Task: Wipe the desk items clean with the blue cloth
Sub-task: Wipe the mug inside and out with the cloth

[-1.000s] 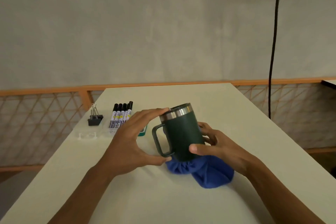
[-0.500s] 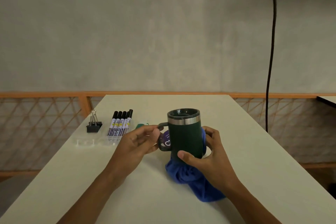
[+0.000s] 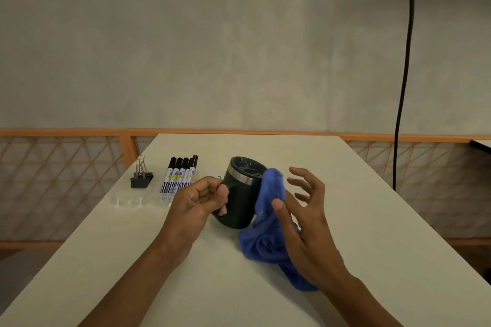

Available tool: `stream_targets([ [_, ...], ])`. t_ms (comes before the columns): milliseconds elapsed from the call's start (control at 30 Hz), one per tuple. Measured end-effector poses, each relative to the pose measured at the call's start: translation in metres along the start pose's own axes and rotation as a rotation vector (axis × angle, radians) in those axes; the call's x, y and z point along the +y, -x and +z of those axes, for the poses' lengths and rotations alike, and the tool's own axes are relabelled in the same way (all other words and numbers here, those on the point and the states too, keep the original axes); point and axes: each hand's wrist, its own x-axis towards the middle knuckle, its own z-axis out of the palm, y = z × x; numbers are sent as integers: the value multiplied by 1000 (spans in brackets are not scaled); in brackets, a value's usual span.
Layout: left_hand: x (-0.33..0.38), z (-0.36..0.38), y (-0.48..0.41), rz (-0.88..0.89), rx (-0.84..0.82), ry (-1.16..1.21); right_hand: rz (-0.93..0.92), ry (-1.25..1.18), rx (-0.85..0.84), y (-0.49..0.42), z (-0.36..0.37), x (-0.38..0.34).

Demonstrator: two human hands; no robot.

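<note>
Green mug (image 3: 239, 204) clamped in left hand (image 3: 196, 202) fingers; right hand (image 3: 305, 215) fingers spread against blue cloth (image 3: 265, 244); marker labels (image 3: 180, 176) illegible.

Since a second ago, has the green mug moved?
Yes. The mug has tipped from upright, its rim leaning toward the markers, held by the left hand.

Dark green mug (image 3: 239, 207), steel rim, tilted; crumpled blue cloth (image 3: 265, 244) touching its right side.

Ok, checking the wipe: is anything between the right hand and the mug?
Only the cloth, draped against the mug in front of the right hand. The left hand grips the mug's left side.
</note>
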Motion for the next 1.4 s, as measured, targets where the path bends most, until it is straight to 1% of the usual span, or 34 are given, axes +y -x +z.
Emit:
stream_targets([
  [67, 0, 0, 0, -10, -1, -4, -23, 87, -13, -1, 1, 1],
  [133, -1, 3, 1, -1, -7, -26, -24, 103, -22, -3, -3, 1],
  [200, -1, 7, 2, 7, 14, -31, -87, 190, -12, -3, -7, 2],
  [267, -1, 11, 4, 11, 42, -32, -108, 237, 18, -3, -8, 4],
  [400, -1, 20, 9, 32, 81, -44, -22, 129, 110, 0, 5, -4],
  [600, -2, 30, 14, 94, 45, -97, 229, -155, 398, -7, 3, -19],
  [667, -2, 31, 15, 111, 34, -125, 288, -215, 437, -8, 1, -18],
  [733, -2, 30, 15, 121, 17, -159, 317, -244, 425, -9, -1, -18],
  [900, -1, 28, 15, 137, 8, -193, 459, -392, 318, -11, -1, -9],
  [967, 0, 28, 15, 142, 24, -184, 488, -359, 257, -12, -3, -3],
  [1033, 1, 26, 14, 157, 54, -204, 507, -263, 147, -16, -8, 2],
  [1067, 2, 26, 13, 169, 62, -227, 500, -224, 68, -17, -16, 4],
  [1100, 2, 26, 13, 185, 70, -250, 473, -181, -56, -18, -26, 7],
  [1167, 2, 26, 13, 216, 85, -281, 424, -72, -423, -20, -51, 9],
  [1200, 2, 25, 13, 223, 94, -286, 398, -26, -577, -21, -61, 8],
  [1233, 1, 24, 13, 224, 106, -279, 376, 9, -640, -22, -68, 7],
  [1267, 2, 24, 13, 222, 118, -260, 358, 26, -605, -23, -71, 7],
  [1333, 2, 23, 13, 226, 131, -224, 387, -41, -337, -25, -65, 2],
  [1367, 2, 23, 13, 233, 132, -217, 401, -143, -213, -25, -58, -4],
  [1400, 2, 25, 14, 238, 129, -212, 410, -259, -139, -24, -50, -11],
])
